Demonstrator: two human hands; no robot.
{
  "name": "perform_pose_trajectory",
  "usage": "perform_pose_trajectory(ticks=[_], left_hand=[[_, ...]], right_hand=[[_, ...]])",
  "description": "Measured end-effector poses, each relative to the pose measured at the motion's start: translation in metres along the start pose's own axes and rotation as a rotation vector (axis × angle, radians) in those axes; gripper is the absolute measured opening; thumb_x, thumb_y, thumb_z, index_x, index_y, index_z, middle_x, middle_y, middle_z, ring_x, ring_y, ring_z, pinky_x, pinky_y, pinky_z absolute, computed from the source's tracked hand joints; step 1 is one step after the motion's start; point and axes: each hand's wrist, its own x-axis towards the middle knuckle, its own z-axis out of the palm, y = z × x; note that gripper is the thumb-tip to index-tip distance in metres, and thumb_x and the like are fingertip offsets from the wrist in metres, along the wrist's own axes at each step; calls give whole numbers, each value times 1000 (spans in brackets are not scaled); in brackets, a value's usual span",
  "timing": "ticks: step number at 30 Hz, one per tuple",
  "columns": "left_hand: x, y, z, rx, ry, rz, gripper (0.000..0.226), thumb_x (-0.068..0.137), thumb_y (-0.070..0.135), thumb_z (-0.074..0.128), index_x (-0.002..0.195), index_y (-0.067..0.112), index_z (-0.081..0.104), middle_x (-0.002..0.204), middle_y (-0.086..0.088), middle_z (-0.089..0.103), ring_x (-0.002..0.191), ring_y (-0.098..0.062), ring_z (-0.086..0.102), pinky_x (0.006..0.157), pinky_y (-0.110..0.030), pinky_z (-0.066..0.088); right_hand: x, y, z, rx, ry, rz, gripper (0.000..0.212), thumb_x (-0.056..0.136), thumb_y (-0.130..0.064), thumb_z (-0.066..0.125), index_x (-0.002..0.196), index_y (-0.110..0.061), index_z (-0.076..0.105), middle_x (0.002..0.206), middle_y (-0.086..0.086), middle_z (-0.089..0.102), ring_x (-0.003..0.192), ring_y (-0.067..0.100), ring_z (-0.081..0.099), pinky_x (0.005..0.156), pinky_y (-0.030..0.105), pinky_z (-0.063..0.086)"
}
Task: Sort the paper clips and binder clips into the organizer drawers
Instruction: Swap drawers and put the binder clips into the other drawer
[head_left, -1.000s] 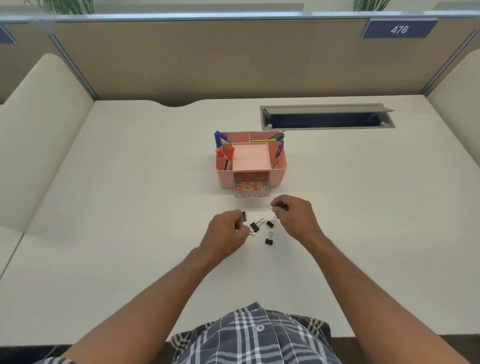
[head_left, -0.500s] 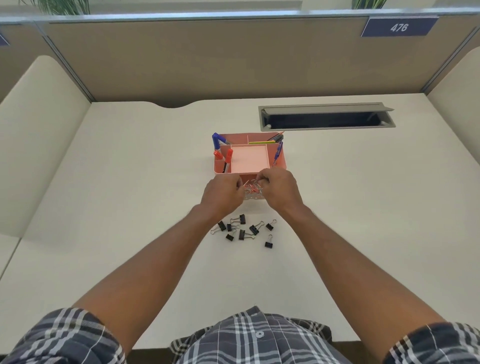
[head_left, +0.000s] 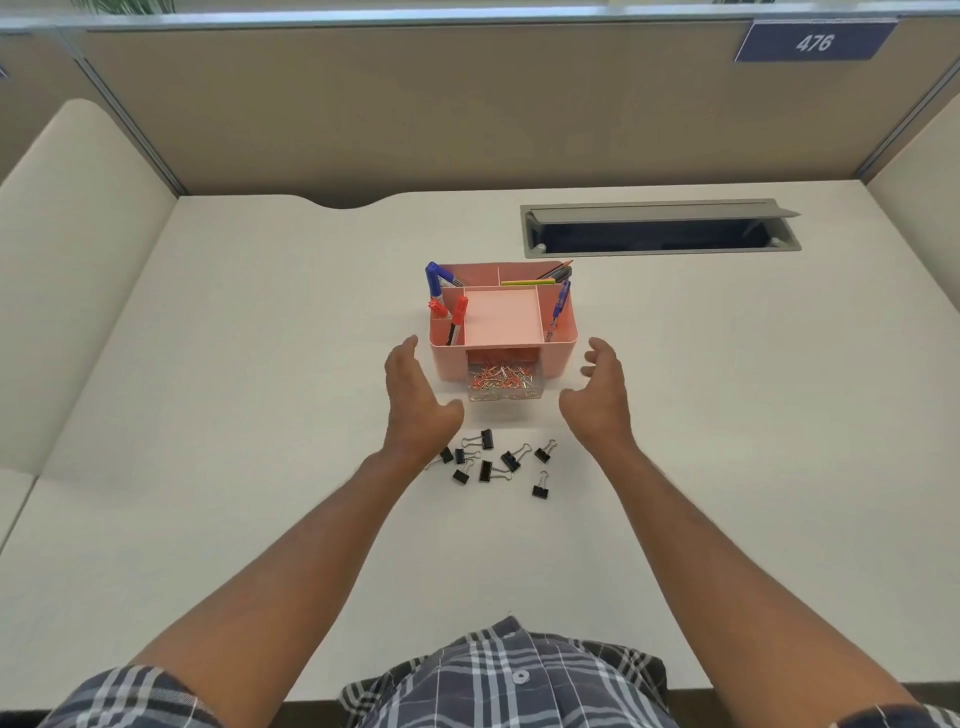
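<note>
A pink desk organizer (head_left: 558, 351) stands mid-desk. Its clear drawer (head_left: 503, 385) is pulled out at the front and holds a heap of red and silver paper clips. Several black binder clips (head_left: 487, 470) lie scattered on the desk in front of the drawer. My left hand (head_left: 415, 402) is open, palm turned inward, just left of the organizer. My right hand (head_left: 602, 397) is open on the organizer's right side, fingers spread. Both hands hold nothing and touch nothing.
Pens, markers and pencils stand in the organizer's upper compartments (head_left: 441, 299). A grey cable hatch (head_left: 660, 226) is set into the desk behind and to the right. Beige partition walls close off the back and sides.
Both hands went from the binder clips to the drawer, then drew apart to either side of the organizer. The clips held a second ago are gone from my fingers.
</note>
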Motion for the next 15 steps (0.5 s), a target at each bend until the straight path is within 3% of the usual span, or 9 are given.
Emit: perform_pose_trajectory(ticks=[3,5,7,9,11,15], left_hand=[[8,-7,2,12,-182,-64,109,76,28,78,151,33,-1,160,13,1,148,-16,13,117,-41,27],[15,-8,3,-17,-230,-50,108,74,35,79,151,36,3,161,11,9,147,-10,17,115,-40,29],[20,-8,3,-94,-236,12,94,73,35,80,143,44,18,149,14,32,135,4,32,105,-33,37],[24,-7,4,-131,-227,22,84,74,32,80,134,54,25,136,20,43,127,3,42,99,-32,42],[26,-7,6,-137,-195,21,78,76,30,78,132,51,28,131,21,47,123,2,46,96,-32,45],[29,3,13,-144,-66,-22,60,77,28,75,119,46,37,114,23,54,104,17,50,76,-14,42]], right_hand=[[7,6,0,-33,-213,-1,108,77,-14,77,154,-22,2,161,2,16,147,16,19,117,40,28],[12,7,-1,-37,-285,-28,118,75,-26,83,154,-22,-4,163,-2,10,148,13,13,119,37,24],[16,7,-3,9,-307,-69,107,72,-31,86,148,-25,12,153,-16,30,138,1,32,107,16,35],[18,7,-2,37,-310,-133,84,71,-27,86,131,-35,28,124,-33,47,107,-23,47,76,-4,39],[20,5,2,30,-265,-139,74,72,-21,84,126,-35,35,109,-32,51,94,-30,47,65,-2,40],[22,-2,17,13,-71,-52,52,74,-25,80,112,-32,45,94,-27,53,82,-14,53,62,13,37]])
